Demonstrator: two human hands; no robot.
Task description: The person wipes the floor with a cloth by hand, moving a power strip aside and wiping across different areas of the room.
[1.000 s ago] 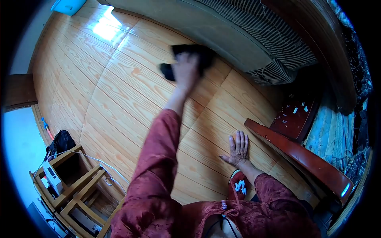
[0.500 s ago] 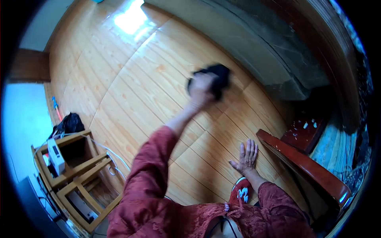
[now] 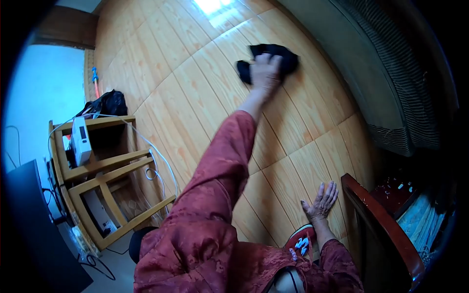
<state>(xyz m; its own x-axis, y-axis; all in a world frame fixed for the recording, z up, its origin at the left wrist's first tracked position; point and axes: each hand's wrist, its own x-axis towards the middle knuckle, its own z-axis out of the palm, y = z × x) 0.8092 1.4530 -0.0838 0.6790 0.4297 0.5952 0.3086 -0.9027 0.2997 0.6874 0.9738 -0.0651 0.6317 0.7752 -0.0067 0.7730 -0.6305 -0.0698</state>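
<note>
Out ahead on the wood-look floor (image 3: 195, 115), my left hand (image 3: 266, 73) presses down on a crumpled black cloth (image 3: 287, 62). Its fingers bend over the cloth, and part of the cloth sticks out to the left of them. The left arm is stretched far forward. Close to my body, my right hand (image 3: 320, 202) lies palm down on the floor with its fingers spread, holding nothing. Just below it shows a red shoe (image 3: 299, 239) with a white pattern.
A wooden stand (image 3: 110, 166) with a white box (image 3: 81, 140) and a cable is at left, a black bag (image 3: 113, 103) behind it. A reddish wooden chair part (image 3: 383, 224) stands beside my right hand. A fabric-covered piece of furniture (image 3: 371, 73) borders the floor on the right.
My left hand has slid the black cloth farther forward across the floor. The view has shifted, while my right hand stays flat on the floor.
</note>
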